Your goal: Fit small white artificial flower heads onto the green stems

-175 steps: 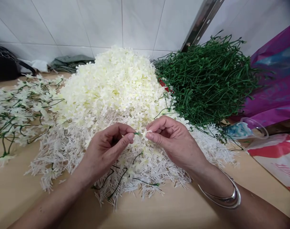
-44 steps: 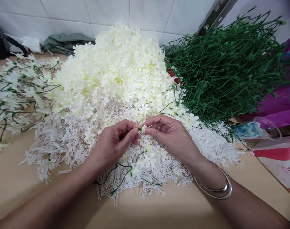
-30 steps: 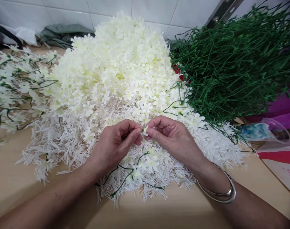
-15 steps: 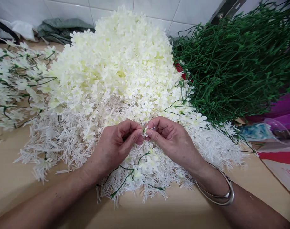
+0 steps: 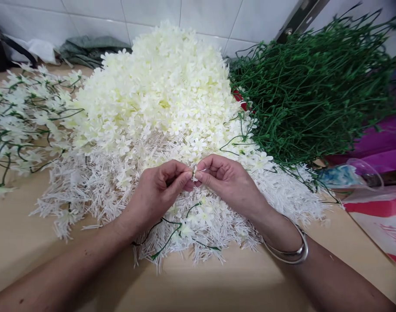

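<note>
My left hand [image 5: 162, 190] and my right hand [image 5: 230, 184] meet fingertip to fingertip in the middle. Both pinch a small white artificial flower [image 5: 194, 174] with a bit of green at its centre. The fingers hide most of it, and a thin white strand shows by my right fingers. Just below lies a green stem with white blossoms [image 5: 186, 229], on a spread of thin white stamens [image 5: 148, 242]. Behind my hands rises a large heap of loose white and pale yellow flower heads [image 5: 165, 86].
Green plastic stems [image 5: 315, 91] are piled at the right. Finished-looking flower sprigs [image 5: 25, 108] lie at the left. A red and white bag [image 5: 380, 216] and a clear plastic cup [image 5: 368, 173] sit on the right of the table [image 5: 191, 286]. Dark green cloth [image 5: 90, 50] lies by the tiled wall.
The view has shifted slightly. Both hands keep pinching the flower, and their fingertips have drawn a little closer around it.
</note>
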Demonstrator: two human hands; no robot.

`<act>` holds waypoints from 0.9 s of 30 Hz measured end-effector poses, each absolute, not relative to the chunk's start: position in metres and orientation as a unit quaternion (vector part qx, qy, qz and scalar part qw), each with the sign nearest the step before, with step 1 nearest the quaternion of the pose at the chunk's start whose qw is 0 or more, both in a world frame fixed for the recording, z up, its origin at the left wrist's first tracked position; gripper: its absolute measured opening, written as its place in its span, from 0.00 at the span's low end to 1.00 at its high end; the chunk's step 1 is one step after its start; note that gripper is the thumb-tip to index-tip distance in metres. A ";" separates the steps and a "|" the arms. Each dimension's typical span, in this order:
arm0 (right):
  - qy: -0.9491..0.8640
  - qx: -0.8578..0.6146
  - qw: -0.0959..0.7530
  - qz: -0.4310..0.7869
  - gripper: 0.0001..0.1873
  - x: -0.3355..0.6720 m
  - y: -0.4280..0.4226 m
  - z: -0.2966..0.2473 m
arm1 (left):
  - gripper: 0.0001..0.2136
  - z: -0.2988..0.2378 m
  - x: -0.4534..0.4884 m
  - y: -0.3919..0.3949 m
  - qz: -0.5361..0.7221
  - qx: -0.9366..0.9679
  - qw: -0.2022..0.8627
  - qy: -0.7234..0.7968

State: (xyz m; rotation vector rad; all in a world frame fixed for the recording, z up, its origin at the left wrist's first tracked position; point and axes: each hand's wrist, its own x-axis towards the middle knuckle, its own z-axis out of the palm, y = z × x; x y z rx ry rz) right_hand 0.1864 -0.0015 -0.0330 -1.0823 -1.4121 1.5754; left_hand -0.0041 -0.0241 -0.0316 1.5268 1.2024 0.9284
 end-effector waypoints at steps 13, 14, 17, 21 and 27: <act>-0.539 -0.368 0.483 0.584 0.13 0.188 -0.010 -0.020 | 0.05 -0.002 -0.001 -0.030 0.522 0.526 0.459 0.490; -0.542 -0.372 0.480 0.580 0.13 0.186 -0.011 -0.019 | 0.05 -0.004 -0.001 -0.031 0.519 0.531 0.451 0.494; -0.537 -0.388 0.470 0.583 0.21 0.183 -0.014 -0.016 | 0.06 -0.009 -0.002 -0.034 0.507 0.568 0.408 0.504; -0.534 -0.395 0.465 0.586 0.31 0.181 -0.016 -0.014 | 0.04 -0.013 -0.002 -0.036 0.483 0.638 0.332 0.499; -0.549 -0.412 0.465 0.558 0.10 0.183 -0.014 -0.020 | 0.06 -0.012 0.002 -0.036 0.451 0.627 0.379 0.510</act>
